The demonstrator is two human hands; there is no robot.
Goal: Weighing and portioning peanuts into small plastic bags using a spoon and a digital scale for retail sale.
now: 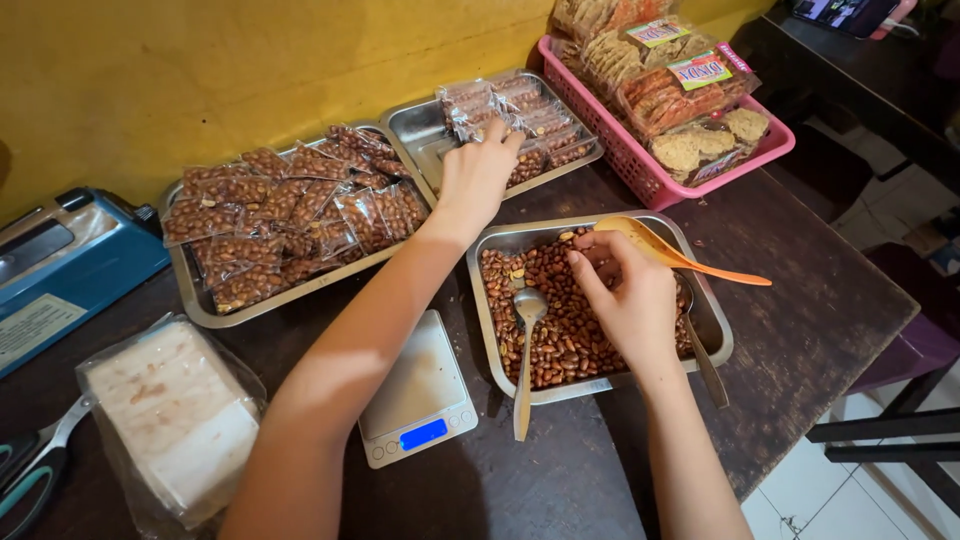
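The left hand (480, 175) reaches over to the far metal tray (420, 130), its fingers closed on a small sealed packet of peanuts (480, 118). The right hand (628, 300) rests in the near tray of loose peanuts (560, 330), fingers curled together; what they pinch cannot be told. A metal spoon (527, 350) lies just left of those fingers, an orange scoop (680, 255) just beyond them.

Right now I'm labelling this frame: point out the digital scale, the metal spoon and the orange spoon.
digital scale (415, 385), head view, bare weighing plate.
metal spoon (529, 305), head view, its bowl.
orange spoon (640, 237), head view, its bowl.
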